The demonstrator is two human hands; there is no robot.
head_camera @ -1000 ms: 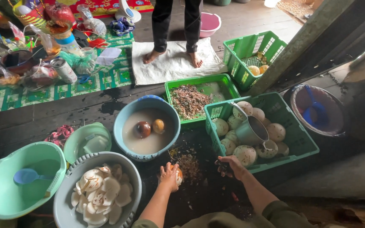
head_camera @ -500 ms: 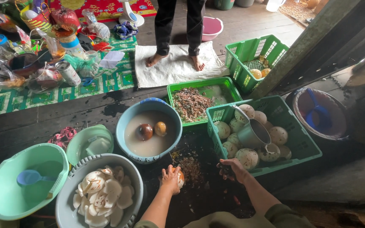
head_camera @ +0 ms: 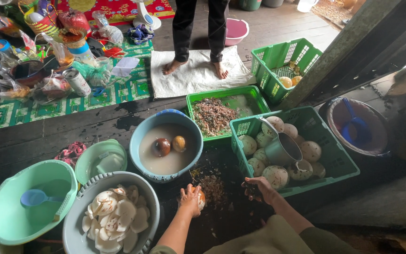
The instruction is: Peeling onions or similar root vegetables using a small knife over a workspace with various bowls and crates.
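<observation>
Small round fruit (head_camera: 201, 198), orange-brown where the skin shows, cupped under the left hand (head_camera: 191, 199) and pressed low against dark, wet planks. Mostly hidden by the fingers; only its right edge visible. Just beside it, a loose scatter of brown husk scraps (head_camera: 214, 186) on the boards, between the two hands. Near the front wall of a green crate, the right hand (head_camera: 260, 188), palm down, closed over something dark; too shadowed to tell what.
</observation>
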